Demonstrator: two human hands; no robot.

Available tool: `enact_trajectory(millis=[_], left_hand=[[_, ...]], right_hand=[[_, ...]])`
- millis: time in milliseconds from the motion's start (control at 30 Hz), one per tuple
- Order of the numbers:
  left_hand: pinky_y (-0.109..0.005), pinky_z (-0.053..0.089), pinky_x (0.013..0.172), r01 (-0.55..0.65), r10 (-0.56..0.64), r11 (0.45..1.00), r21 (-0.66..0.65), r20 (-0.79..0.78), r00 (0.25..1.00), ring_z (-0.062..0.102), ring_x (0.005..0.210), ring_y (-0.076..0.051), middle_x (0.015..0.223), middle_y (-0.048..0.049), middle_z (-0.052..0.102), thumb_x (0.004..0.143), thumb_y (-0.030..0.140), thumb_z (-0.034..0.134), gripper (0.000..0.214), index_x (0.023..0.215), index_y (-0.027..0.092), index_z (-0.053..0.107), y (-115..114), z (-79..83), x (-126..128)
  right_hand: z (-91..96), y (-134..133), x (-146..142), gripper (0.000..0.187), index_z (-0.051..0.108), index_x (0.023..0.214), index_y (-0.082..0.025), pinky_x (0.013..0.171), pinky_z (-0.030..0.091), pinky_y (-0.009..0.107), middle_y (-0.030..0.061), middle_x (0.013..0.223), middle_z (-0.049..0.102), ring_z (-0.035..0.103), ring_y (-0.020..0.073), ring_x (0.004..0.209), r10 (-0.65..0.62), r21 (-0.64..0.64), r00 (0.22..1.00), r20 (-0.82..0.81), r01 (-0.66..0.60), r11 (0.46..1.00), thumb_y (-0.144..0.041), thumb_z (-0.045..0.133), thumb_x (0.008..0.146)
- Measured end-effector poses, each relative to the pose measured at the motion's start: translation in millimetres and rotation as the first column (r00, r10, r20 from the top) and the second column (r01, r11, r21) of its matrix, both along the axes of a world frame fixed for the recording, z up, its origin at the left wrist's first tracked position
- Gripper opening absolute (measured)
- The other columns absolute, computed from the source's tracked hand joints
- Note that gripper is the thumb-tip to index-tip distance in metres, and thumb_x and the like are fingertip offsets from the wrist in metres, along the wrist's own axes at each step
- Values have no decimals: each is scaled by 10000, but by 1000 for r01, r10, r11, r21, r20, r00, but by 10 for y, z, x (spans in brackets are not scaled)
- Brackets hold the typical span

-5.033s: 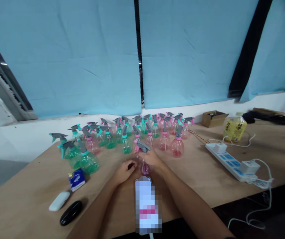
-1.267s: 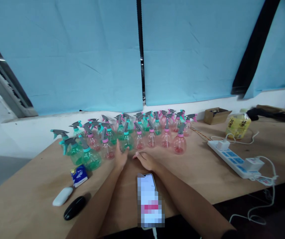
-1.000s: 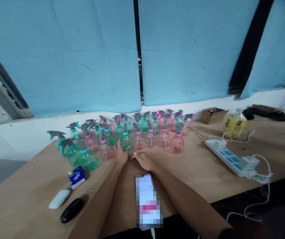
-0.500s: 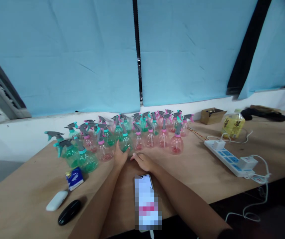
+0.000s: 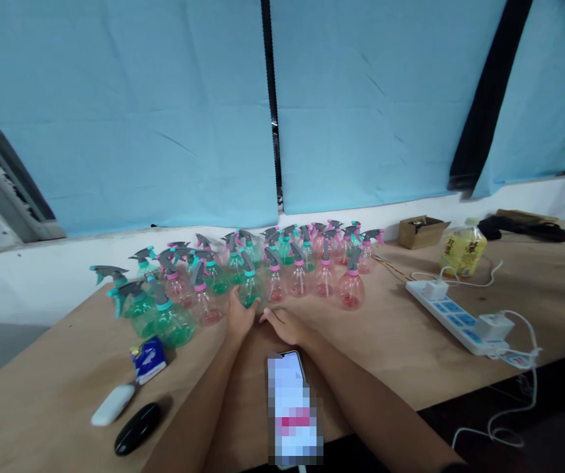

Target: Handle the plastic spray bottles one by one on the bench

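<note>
Several small spray bottles, green and pink with grey triggers, stand in rows at the back of the wooden table [image 5: 410,341]. My left hand [image 5: 240,315] lies open, its fingertips against a green spray bottle [image 5: 249,289] in the front row. Beside it, my right hand [image 5: 282,324] rests flat and open on the tabletop, holding nothing. A pink spray bottle [image 5: 351,287] stands at the right end of the front row. A phone [image 5: 293,404] lies between my forearms near the table's front edge.
At the left lie a blue packet [image 5: 148,358], a white case [image 5: 113,404] and a black case [image 5: 138,428]. To the right are a white power strip [image 5: 454,316] with cables, a yellow bottle [image 5: 464,249] and a small cardboard box [image 5: 421,231]. Blue blinds cover the window.
Five seconds ago both hands held a pink spray bottle in front of the rows; that bottle is out of my hands. Over the last second the hands have stayed put; only the view shifted slightly.
</note>
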State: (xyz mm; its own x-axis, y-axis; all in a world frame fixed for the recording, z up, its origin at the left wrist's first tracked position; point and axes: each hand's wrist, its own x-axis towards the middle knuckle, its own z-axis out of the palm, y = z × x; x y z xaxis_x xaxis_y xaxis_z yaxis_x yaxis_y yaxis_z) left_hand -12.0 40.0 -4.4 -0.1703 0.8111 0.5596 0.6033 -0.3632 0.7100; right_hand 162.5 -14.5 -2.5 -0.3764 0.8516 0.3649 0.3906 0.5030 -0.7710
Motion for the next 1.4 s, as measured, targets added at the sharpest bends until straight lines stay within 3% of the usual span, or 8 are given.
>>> enact_trajectory(millis=[400,500,600,733,833,1067,1267,1400], left_hand=[[-499,324,1099,-68,52,989,-133,-120,991,370,1329,-353,1230,-153,436,695,474,732,847,1372,116,371,-359,72,19],[-500,348,1072,-60,47,990,-130,-99,994,438,1260,-332,1188,-117,446,648,462,764,822,1316,147,404,-423,63,-1],[-465,390,1028,56,-62,990,-128,-49,997,507,1181,-297,1162,-98,479,628,459,789,752,1242,177,459,-470,75,-5],[-430,425,964,247,-247,957,-152,18,969,556,1097,-278,1116,-90,558,587,445,834,683,1149,193,540,-534,119,30],[-419,435,928,324,-320,930,-173,51,946,577,1035,-269,1064,-77,603,547,435,862,664,1103,194,589,-581,147,69],[-412,439,903,393,-406,908,-149,-76,911,572,1019,-274,1057,-88,644,598,454,848,597,1103,212,642,-628,195,94],[-431,443,960,465,-480,874,-142,-104,871,582,1067,-283,1093,-98,646,625,440,841,624,1177,211,661,-649,244,141],[-437,421,1024,497,-512,853,-159,-76,855,574,1128,-287,1133,-88,647,646,423,830,579,1179,247,686,-680,280,175]], right_hand=[[-25,13,1,558,723,917,-256,934,449,316,36,994,734,660,190,995,-18,43,999,-48,20,999,-510,235,1009],[4,-10,2,602,668,736,-210,784,460,275,33,747,688,648,161,767,-96,90,993,-64,102,991,-481,210,1018],[40,-41,6,557,580,662,-197,687,436,272,21,637,591,568,150,644,-229,164,967,-113,246,955,-462,239,1013],[129,-84,11,289,591,939,-204,797,458,320,45,860,623,573,186,815,-346,240,893,-289,418,876,-458,451,938],[198,-101,7,433,512,1207,-194,936,447,389,104,1107,615,575,230,1014,-363,249,840,-403,482,840,-430,597,854],[245,-58,32,539,461,1340,-216,997,452,378,113,1305,579,573,223,1154,-206,241,889,-408,323,915,-364,620,847],[289,-7,96,540,470,1343,-210,970,479,370,91,1240,621,599,216,1117,-151,241,884,-443,280,929,-266,598,822],[323,19,102,681,418,1392,-209,992,470,369,79,1251,615,597,210,1109,-118,199,868,-481,239,950,-165,587,734]])
